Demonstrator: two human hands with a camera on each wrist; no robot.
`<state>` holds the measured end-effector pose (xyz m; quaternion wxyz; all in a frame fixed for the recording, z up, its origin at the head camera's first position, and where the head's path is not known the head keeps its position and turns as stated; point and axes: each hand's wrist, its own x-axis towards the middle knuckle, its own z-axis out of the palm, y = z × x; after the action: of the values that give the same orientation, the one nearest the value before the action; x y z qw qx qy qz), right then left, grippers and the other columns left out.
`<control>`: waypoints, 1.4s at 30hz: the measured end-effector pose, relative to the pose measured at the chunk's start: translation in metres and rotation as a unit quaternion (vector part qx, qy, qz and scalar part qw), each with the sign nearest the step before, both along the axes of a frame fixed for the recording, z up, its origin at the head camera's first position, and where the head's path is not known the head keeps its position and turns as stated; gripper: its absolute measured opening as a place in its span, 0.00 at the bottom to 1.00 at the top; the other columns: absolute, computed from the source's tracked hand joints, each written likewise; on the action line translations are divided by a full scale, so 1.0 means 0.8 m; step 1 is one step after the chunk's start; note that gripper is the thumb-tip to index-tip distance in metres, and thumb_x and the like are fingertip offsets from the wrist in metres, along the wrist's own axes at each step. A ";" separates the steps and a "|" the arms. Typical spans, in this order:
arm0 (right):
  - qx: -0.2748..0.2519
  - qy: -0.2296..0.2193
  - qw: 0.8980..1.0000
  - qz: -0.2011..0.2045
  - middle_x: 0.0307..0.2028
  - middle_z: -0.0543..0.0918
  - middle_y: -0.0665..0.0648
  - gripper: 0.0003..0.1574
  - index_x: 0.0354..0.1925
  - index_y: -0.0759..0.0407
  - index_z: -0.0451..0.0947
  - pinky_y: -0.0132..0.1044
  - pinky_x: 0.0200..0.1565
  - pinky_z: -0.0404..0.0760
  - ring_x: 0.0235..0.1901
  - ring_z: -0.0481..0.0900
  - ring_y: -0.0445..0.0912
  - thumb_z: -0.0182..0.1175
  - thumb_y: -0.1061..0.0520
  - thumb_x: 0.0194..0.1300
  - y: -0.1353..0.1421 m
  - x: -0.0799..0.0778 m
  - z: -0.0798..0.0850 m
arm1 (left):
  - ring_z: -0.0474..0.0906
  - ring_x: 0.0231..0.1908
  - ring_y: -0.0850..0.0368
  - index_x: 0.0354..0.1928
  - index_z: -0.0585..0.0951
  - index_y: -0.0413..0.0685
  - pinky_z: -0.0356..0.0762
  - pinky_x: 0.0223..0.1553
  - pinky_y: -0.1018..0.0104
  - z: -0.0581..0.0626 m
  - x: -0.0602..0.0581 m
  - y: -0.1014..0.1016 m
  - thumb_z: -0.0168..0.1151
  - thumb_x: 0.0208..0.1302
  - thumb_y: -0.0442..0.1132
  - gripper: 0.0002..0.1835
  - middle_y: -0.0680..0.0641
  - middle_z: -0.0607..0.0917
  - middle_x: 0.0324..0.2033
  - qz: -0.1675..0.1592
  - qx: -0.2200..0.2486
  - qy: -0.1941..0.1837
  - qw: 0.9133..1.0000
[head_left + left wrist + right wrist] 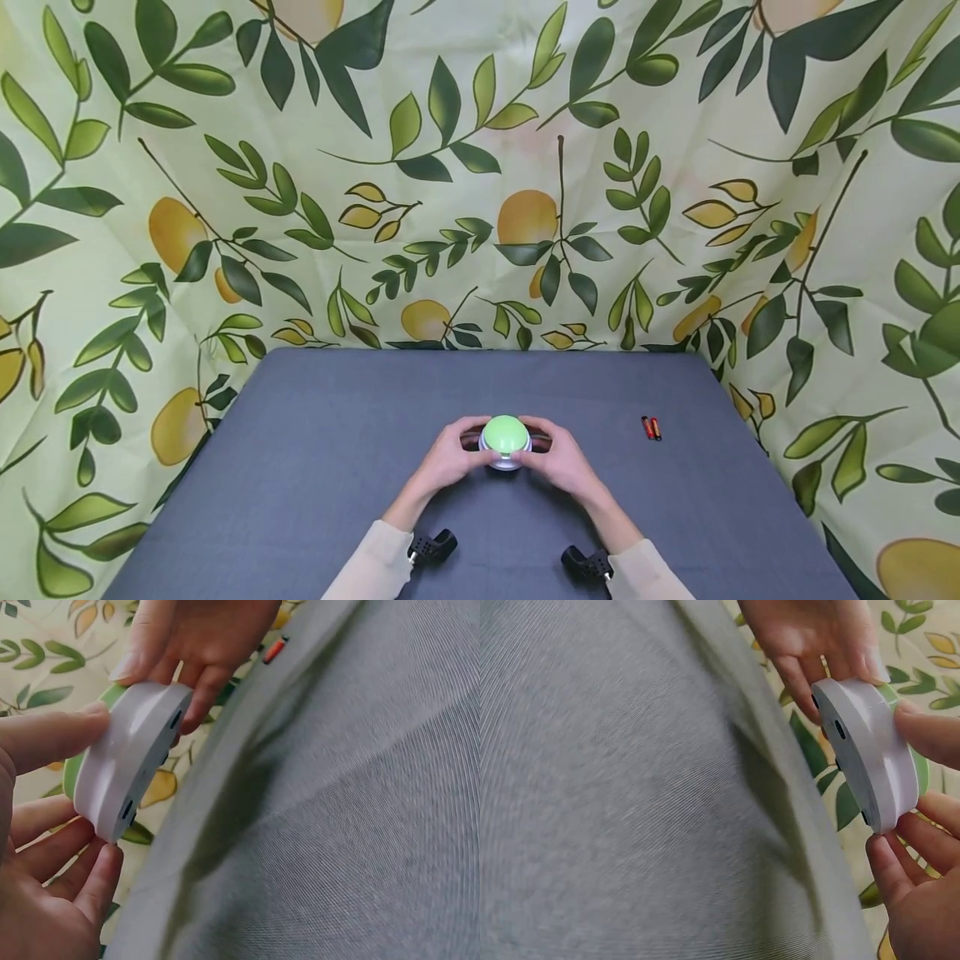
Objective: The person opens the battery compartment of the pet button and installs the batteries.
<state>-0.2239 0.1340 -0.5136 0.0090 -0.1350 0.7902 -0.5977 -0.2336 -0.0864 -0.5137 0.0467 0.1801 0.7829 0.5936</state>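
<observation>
Both hands hold a round push button [506, 433] with a green dome and a white base, near the middle of the table. My left hand [452, 457] grips its left side, thumb at the near rim and fingers round the side. From the right, my right hand [561, 457] grips it the same way. In the left wrist view the white base [127, 757] is raised off the cloth, and small dark slots and feet show on its flat underside. The green dome [921, 769] is mostly turned away in the right wrist view.
Two red and black batteries [651, 428] lie side by side on the table's right part. A grey cloth [337, 417] covers the table. Behind and at the sides hangs a curtain [465, 275] printed with leaves and fruit. Black wrist cameras [435, 547] sit at both cuffs.
</observation>
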 end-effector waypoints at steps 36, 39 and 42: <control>-0.013 0.172 0.983 0.060 0.56 0.73 0.65 0.34 0.59 0.69 0.71 0.60 0.54 0.68 0.55 0.72 0.55 0.69 0.64 0.54 -0.004 0.041 0.075 | 0.74 0.51 0.43 0.56 0.74 0.30 0.72 0.52 0.65 0.080 0.031 -0.001 0.59 0.64 0.32 0.20 0.34 0.78 0.51 -0.014 0.085 0.026 0.996; -0.016 0.151 0.987 0.048 0.55 0.73 0.65 0.33 0.58 0.69 0.71 0.59 0.55 0.69 0.55 0.72 0.54 0.69 0.64 0.54 -0.004 0.044 0.079 | 0.73 0.52 0.41 0.58 0.72 0.28 0.72 0.51 0.69 0.077 0.031 -0.002 0.58 0.64 0.30 0.22 0.32 0.76 0.53 -0.032 0.101 0.027 0.994; -0.019 0.134 0.990 0.040 0.56 0.73 0.65 0.33 0.59 0.69 0.70 0.56 0.55 0.70 0.55 0.72 0.56 0.68 0.64 0.56 -0.004 0.044 0.078 | 0.72 0.53 0.40 0.61 0.69 0.27 0.72 0.52 0.69 0.074 0.031 -0.003 0.58 0.63 0.27 0.24 0.30 0.74 0.55 -0.052 0.118 0.025 0.991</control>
<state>-0.1890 0.1308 -0.4509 -0.0757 -0.2454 0.7671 -0.5879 -0.2090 -0.0891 -0.4545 0.0363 0.2397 0.6976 0.6743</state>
